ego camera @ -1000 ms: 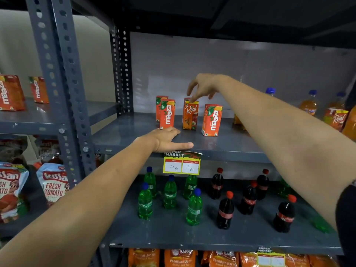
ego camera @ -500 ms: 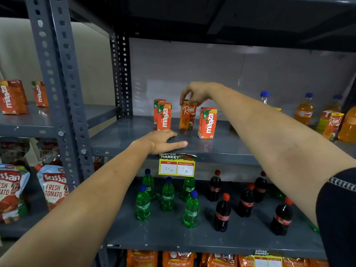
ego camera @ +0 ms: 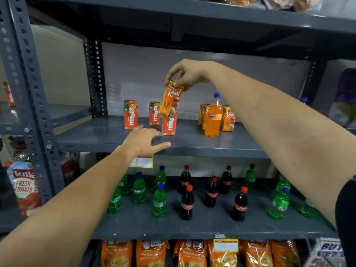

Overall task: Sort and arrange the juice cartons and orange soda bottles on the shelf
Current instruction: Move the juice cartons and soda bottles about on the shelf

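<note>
The right hand (ego camera: 187, 75) pinches the top edge of a Real juice carton (ego camera: 171, 98) between thumb and fingers, and the carton hangs tilted in the air, clear of the shelf (ego camera: 192, 140), just above and behind one of the Maaza cartons (ego camera: 169, 125). The left hand (ego camera: 145, 141) holds nothing; it lies flat with spread fingers on the front part of the same shelf, near the Maaza cartons, as if to steady the person. I judge that the step in hand is the sorting of the brands: this one Real carton is being taken out from among the Maaza ones. The next move probably calls for carrying it to the right and setting it upright beside the other Real cartons (ego camera: 228, 118), which stand in a close group behind an orange soda bottle (ego camera: 212, 117). That bottle stands in front of the group, so the hand must pass it with care or it may tip. More bottles seem to stand far to the right, but the arm hides most of them. The shelf is grey metal with perforated posts. On the shelf below stand green bottles (ego camera: 159, 202) and dark cola bottles (ego camera: 187, 203), mixed in loose rows, and lower still lie orange packets (ego camera: 152, 253).
</note>
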### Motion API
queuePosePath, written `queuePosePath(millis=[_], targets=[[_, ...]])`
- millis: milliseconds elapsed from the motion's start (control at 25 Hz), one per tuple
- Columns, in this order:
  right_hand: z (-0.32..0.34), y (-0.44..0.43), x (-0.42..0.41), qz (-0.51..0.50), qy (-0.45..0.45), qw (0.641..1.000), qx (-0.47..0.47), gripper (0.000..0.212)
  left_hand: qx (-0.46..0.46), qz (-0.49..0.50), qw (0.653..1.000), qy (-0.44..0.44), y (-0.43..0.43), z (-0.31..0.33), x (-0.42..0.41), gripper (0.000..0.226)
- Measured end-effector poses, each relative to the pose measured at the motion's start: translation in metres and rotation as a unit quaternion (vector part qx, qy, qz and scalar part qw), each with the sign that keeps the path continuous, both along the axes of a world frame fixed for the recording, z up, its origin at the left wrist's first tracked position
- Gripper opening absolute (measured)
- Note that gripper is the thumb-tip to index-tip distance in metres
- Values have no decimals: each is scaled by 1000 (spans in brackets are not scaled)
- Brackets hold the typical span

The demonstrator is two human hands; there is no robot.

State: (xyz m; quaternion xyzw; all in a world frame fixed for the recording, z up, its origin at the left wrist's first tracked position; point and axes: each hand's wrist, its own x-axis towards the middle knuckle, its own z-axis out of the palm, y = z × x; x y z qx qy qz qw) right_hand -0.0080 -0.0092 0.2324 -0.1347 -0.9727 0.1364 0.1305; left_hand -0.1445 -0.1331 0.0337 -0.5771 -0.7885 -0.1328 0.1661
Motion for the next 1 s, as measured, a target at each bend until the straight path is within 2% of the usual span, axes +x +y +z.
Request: queuePosePath(millis=[200, 440, 680, 1000], targets=[[-16, 38, 59, -27, -90, 996, -8, 27, -16, 19, 999, 37, 37, -23, 55, 90], [-28, 109, 114, -80, -142, 987, 4, 27, -10, 35, 996, 86, 88, -28, 95, 83], [-45, 159, 126, -104, -144, 984, 15, 31, 18, 39, 997, 66, 135, -27, 133, 80], [-51, 172, 124, -98, -154, 983, -12, 30, 39, 63, 992, 104, 139, -31, 136, 84]])
